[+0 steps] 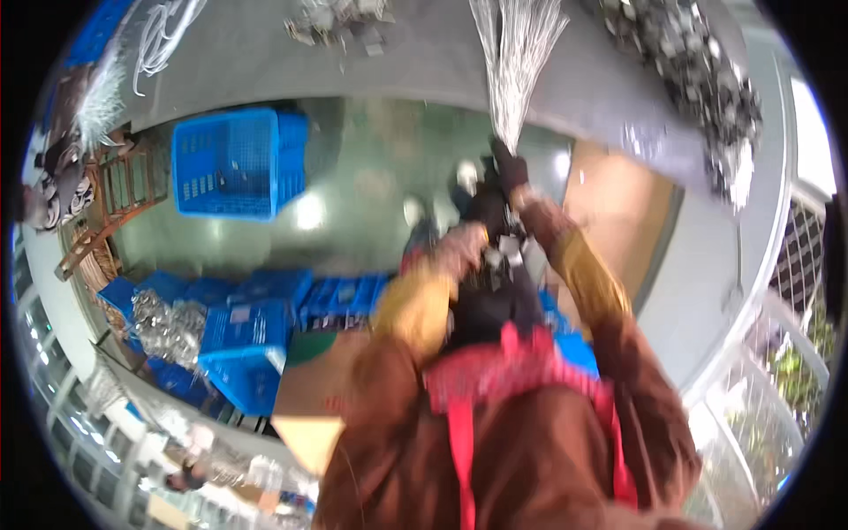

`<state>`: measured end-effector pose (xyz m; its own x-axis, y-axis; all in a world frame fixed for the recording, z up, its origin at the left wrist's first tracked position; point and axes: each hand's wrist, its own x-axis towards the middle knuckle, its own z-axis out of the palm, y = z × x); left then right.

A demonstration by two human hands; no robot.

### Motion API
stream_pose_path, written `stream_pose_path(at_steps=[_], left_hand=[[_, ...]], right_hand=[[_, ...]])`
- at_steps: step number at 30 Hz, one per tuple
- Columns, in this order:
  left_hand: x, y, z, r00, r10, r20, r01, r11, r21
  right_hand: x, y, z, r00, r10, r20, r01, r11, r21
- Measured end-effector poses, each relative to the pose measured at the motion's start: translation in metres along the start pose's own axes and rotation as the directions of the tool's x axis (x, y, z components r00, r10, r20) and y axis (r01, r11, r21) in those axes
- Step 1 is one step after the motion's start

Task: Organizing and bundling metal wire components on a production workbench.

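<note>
A workshop with a green floor [371, 181] surrounds the person; a grey tabletop [415, 75] runs across the far side.

A bundle of pale strands [514, 75] fans out over the tabletop and narrows past its near edge to the right hand [511, 168]. The right hand, in a dark covering, appears closed around the narrow end. This grip probably keeps the strands together, while the tabletop supports the spread length.

The left hand [461, 249] is lower, over the dark lap [495, 305], beside small grey pieces [510, 252]. Blur hides its fingers; whether it grips anything cannot be determined. The lap appears to serve as a catching surface, keeping the pieces close to both hands.

A large pile of grey metal pieces [689, 75] occupies the tabletop to the right, likely placed there for easy reach. A blue crate [276, 172] stands on the floor to the left, apart from the legs, presumably to leave working space.
</note>
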<state>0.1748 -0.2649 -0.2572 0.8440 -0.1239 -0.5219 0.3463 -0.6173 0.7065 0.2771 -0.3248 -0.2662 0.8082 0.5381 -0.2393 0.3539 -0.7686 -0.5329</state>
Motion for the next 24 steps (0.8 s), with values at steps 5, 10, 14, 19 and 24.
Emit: stream_pose_path(at_steps=[5, 10, 14, 19, 24], left_hand=[[-0.013, 0.093, -0.125, 0.618, 0.356, -0.701, -0.46, 0.887, 0.045], [-0.03, 0.117, -0.171, 0.245, 0.472, -0.847, -0.382, 0.85, 0.363], [-0.037, 0.07, -0.139, 0.962, 0.054, -0.269, -0.15, 0.924, -0.353], [-0.022, 0.067, -0.13, 0.92, 0.142, -0.364, -0.075, 0.978, 0.193], [-0.043, 0.149, -0.229, 0.582, 0.362, -0.728, -0.461, 0.884, 0.072]], right_hand=[[0.046, 0.015, -0.12, 0.997, -0.002, -0.075, -0.018, 0.962, -0.272], [0.017, -0.087, -0.215, 0.886, -0.269, -0.378, 0.218, 0.96, -0.173], [0.005, 0.006, 0.008, 0.982, 0.105, -0.155, -0.089, 0.99, 0.105], [0.04, 0.003, -0.098, 0.996, -0.013, -0.091, -0.011, 0.968, -0.252], [0.039, -0.089, -0.204, 0.855, -0.255, -0.451, 0.201, 0.966, -0.164]])
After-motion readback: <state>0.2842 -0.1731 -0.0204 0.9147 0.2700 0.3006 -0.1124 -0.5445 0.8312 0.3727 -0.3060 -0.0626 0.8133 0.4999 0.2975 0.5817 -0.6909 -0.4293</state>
